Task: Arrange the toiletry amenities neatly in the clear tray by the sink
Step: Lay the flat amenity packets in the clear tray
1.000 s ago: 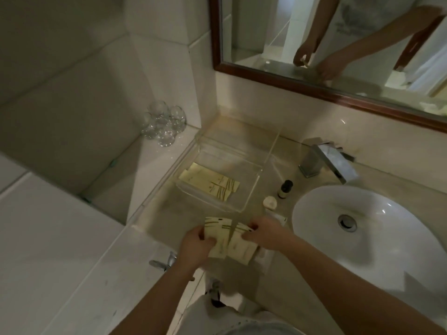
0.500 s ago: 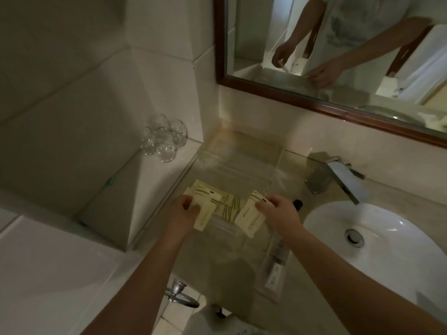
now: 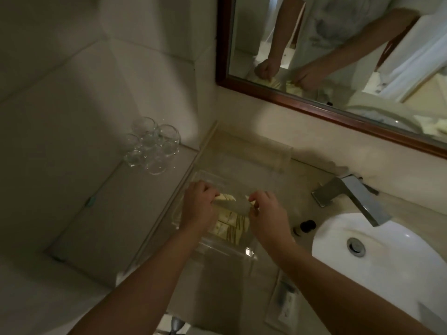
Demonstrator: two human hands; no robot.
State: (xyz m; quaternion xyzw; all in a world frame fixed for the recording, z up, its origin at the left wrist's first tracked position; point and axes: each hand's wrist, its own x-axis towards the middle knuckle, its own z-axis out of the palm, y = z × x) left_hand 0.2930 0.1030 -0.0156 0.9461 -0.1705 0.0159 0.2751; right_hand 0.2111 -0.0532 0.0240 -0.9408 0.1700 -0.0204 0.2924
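Holding cream packets (image 3: 226, 199) over clear tray (image 3: 249, 253): left hand (image 3: 198, 206), right hand (image 3: 267, 213); print unreadable.

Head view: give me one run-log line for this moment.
left hand: holds packet over clear tray | right hand: holds second packet | packets in tray: flat | dark-capped bottle: outside tray, near sink

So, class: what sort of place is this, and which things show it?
Probably a hotel bathroom: a white sink with a tap, a wall mirror, and packets in a clear tray.
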